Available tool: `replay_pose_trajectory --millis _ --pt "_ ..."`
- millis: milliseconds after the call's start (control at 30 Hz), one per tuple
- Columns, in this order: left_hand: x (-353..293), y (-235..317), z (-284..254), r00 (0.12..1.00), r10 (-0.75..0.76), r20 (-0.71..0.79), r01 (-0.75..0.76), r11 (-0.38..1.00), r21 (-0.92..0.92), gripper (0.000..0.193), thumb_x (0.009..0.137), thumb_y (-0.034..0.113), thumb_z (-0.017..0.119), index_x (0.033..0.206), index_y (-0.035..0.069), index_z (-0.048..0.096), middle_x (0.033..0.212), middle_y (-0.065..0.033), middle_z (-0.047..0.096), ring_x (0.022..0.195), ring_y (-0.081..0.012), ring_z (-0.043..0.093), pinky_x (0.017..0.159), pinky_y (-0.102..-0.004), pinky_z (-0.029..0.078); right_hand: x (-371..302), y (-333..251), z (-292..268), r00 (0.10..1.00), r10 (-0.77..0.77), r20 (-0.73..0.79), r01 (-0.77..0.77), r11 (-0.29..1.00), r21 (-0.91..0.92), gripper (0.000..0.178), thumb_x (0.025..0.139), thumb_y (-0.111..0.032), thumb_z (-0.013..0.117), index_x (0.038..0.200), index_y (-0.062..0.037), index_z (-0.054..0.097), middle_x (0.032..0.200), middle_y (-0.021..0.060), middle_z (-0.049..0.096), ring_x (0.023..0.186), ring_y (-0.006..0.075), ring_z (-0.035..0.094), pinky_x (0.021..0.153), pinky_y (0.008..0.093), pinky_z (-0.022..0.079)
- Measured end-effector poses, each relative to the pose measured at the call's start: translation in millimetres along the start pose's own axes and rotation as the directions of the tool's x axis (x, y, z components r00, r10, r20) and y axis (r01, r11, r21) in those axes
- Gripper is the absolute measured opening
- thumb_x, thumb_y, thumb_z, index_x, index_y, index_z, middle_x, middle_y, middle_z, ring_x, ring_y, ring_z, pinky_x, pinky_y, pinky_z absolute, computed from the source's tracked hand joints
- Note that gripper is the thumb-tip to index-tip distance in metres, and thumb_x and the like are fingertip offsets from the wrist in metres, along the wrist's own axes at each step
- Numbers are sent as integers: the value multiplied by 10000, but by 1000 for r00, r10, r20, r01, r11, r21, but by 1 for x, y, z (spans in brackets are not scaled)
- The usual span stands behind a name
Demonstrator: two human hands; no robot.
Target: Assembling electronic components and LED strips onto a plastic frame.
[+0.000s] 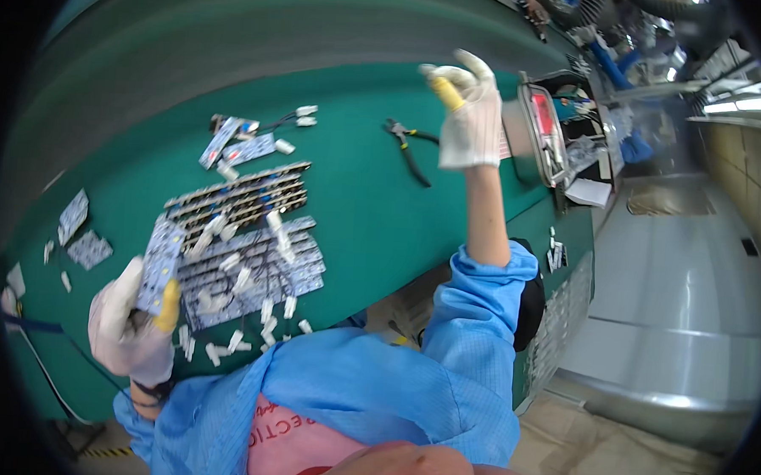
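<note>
My left hand, in a white glove with a yellow fingertip cover, grips a pale grey-blue circuit board panel by its lower end. The panel tilts upright beside a group of similar panels with white connectors and dark wires on them. My right hand, gloved the same way, is raised over the far right of the table, its fingers bent but apart. Nothing shows in it. Below and left of it lie black-handled pliers.
The table has a green mat. Several loose boards and connectors lie at the back and left. A clear-sided box and a bin of tools and bags stand at the right. A metal surface lies beyond the table's right edge.
</note>
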State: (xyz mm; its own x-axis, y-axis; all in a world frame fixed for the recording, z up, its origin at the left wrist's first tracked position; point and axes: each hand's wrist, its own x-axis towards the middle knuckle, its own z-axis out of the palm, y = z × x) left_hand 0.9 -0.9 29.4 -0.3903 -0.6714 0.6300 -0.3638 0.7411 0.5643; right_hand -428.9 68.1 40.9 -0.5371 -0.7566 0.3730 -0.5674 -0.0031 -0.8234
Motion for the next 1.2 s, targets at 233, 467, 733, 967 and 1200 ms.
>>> replay_pose_trajectory --millis 233,467,733,967,1200 --pt "-6 -10 10 980 -196 -28 183 950 -251 395 737 -25 752 1094 -91 595 956 -156 629 780 -159 641 660 -234 535 27 122 -124 983 -26 -184 -103 745 -659 532 697 -192 758 1147 -12 539 785 36 708 751 195 666 693 306 502" --pt "-3 -16 19 969 -248 -19 238 948 -213 378 763 -30 726 1112 -79 587 965 -154 626 803 -177 655 663 -245 554 34 138 -108 996 -20 -82 -60 508 -859 404 751 -166 657 1125 -84 529 780 -14 691 817 204 643 751 356 463" --pt "-3 -17 20 956 -292 4 289 943 -163 388 743 -24 748 1103 -68 610 952 -118 622 783 -142 631 648 -223 528 34 158 -105 971 -226 71 132 266 -955 346 781 -173 628 1121 -140 574 826 56 636 837 212 615 795 379 415" --pt "-1 -12 17 935 -352 39 353 917 -185 400 746 -22 746 1117 -64 602 941 -115 618 790 -143 632 664 -225 530 37 143 -107 976 -66 207 218 292 -931 430 776 -210 665 1178 -127 535 854 25 652 896 213 605 799 389 404" --pt "-10 -16 15 921 -385 63 390 897 -208 411 738 -24 752 1119 -58 601 996 -123 604 853 -165 637 708 -242 533 39 132 -105 961 54 270 247 259 -934 419 814 -210 626 1211 -133 519 864 48 637 898 236 604 795 423 392"
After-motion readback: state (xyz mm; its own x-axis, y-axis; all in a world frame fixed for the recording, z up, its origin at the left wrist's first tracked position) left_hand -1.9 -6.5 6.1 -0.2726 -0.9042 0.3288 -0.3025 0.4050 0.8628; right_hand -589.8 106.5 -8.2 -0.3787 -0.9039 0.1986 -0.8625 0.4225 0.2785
